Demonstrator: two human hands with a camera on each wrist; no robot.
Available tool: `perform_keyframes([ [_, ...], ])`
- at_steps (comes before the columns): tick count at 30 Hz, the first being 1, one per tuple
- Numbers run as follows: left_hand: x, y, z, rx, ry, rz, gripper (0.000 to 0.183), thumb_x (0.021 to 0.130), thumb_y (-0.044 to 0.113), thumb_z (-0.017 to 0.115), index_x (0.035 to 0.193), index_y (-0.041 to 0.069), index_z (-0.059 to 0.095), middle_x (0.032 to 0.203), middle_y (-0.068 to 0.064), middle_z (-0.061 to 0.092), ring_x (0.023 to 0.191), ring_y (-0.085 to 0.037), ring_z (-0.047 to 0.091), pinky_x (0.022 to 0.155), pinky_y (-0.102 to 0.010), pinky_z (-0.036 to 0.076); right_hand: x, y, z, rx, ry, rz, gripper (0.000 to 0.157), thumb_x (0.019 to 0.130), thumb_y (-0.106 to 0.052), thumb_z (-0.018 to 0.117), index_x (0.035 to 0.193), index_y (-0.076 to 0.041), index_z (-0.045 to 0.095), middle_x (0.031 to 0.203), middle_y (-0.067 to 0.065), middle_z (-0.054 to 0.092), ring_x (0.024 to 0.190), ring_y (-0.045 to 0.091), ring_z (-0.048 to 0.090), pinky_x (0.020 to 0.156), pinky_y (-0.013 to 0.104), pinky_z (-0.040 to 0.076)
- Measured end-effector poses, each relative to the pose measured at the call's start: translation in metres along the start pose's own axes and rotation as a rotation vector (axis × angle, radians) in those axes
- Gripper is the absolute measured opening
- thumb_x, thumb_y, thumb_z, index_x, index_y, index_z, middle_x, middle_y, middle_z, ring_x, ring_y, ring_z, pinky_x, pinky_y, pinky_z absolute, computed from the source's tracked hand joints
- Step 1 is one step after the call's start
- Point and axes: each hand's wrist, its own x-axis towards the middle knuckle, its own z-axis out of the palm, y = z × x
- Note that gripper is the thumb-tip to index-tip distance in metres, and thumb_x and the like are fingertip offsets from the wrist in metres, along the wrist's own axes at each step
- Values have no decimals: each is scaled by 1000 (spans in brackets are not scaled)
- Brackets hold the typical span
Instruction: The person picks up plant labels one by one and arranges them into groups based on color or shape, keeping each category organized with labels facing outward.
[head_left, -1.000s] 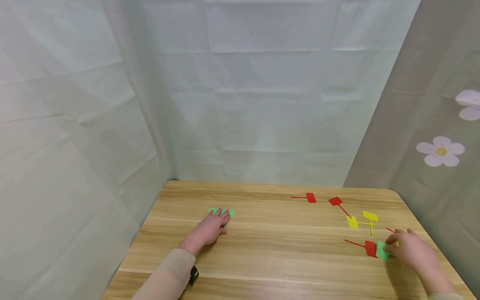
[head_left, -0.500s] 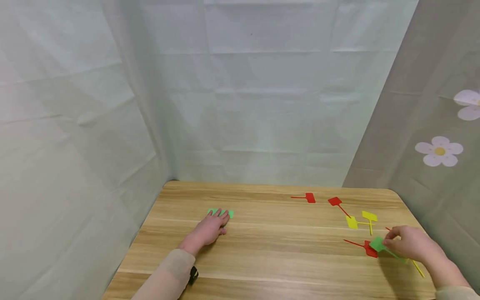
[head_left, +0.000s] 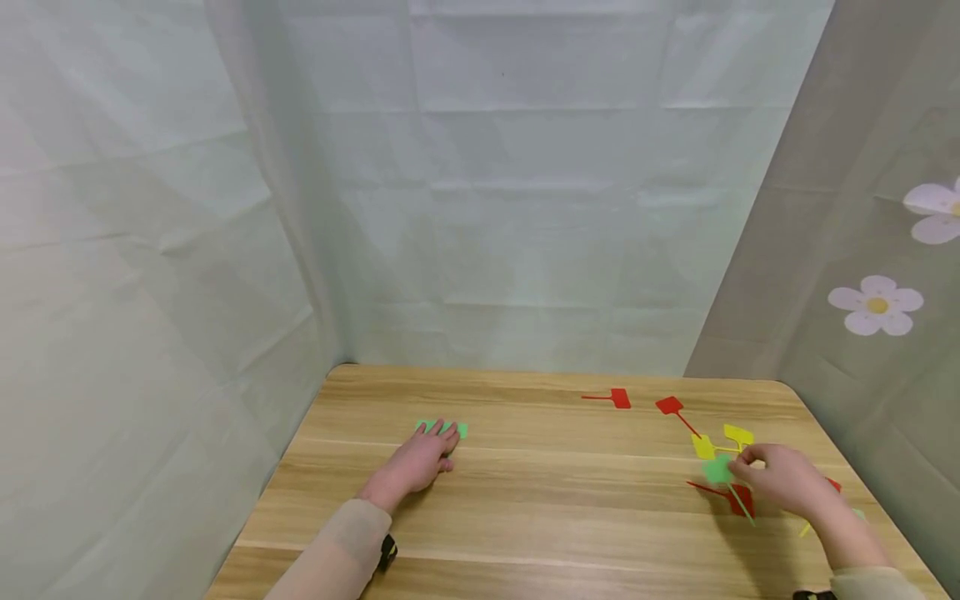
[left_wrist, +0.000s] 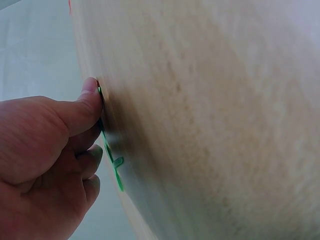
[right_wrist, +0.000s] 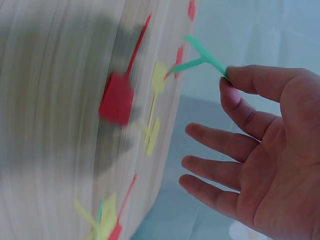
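Observation:
In the head view, my right hand (head_left: 787, 479) pinches the edge of a green T-shaped plant label (head_left: 717, 470) between thumb and index finger. The label (right_wrist: 216, 65) is held off the table with its thin stem hanging free, and the other three fingers are spread in the right wrist view. Beneath it lies a red plant label (head_left: 742, 501). Over on the left, my left hand (head_left: 416, 460) rests palm down, its fingers extended over green plant labels (head_left: 462, 430). Those labels show only as a thin green edge (left_wrist: 106, 145) in the left wrist view.
Two yellow labels (head_left: 703, 447) lie close together beyond my right hand. Two red labels (head_left: 620, 398) are farther back. More red, yellow and green labels (head_left: 859, 514) are partly hidden behind my right forearm. Pale curtains (head_left: 525, 250) stand around the wooden table (head_left: 540, 533).
My right hand has lifted the green plant label and carried it left and away from me, over the red one. The left hand has stayed in place.

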Motion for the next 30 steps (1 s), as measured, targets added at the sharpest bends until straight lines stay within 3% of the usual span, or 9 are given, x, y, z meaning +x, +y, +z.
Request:
perform_keyframes([
  [2,-1,0,0,-2,-1,-1,61,104,18,69,158,-2,49,167,-19,42,157,-43,31,129,-59,20,4,-11,7,37,-10,15,27,107,-32,62,99,-9,72,88,6,66,80,23,55,69,38,43],
  [6,-2,2,0,-6,2,-1,61,103,17,69,158,-2,49,167,-19,42,157,-43,31,129,-59,20,12,-35,21,138,-15,25,28,109,-33,58,106,-7,68,95,9,65,78,23,52,68,37,41],
  [11,-2,3,-1,-16,9,1,61,103,17,70,157,-3,50,166,-19,43,157,-43,31,129,-59,21,26,-68,42,226,35,1,26,109,-29,61,108,-6,71,116,17,71,85,25,57,70,37,45],
  [14,-2,3,-2,-21,7,-1,61,103,16,70,157,-3,50,166,-19,43,157,-43,31,129,-59,20,34,-90,52,288,39,7,26,109,-28,61,107,-5,73,129,25,68,98,33,62,73,38,45],
  [18,-1,2,-2,-14,2,-3,62,103,17,70,158,-2,49,167,-19,42,157,-43,31,129,-59,20,45,-117,66,377,50,14,28,109,-27,63,110,-2,75,143,30,62,124,44,60,86,46,51],
  [23,0,2,-1,-6,0,-7,62,103,18,70,158,-2,49,167,-19,42,158,-42,31,129,-58,20,56,-149,84,502,44,33,32,109,-28,62,115,1,74,150,29,58,140,50,51,105,61,48],
  [30,1,2,-1,-10,-6,-14,61,104,18,69,158,-1,49,167,-18,42,158,-41,31,130,-58,19,68,-184,103,623,39,35,34,108,-29,64,115,1,77,147,23,62,142,45,51,112,63,44],
])
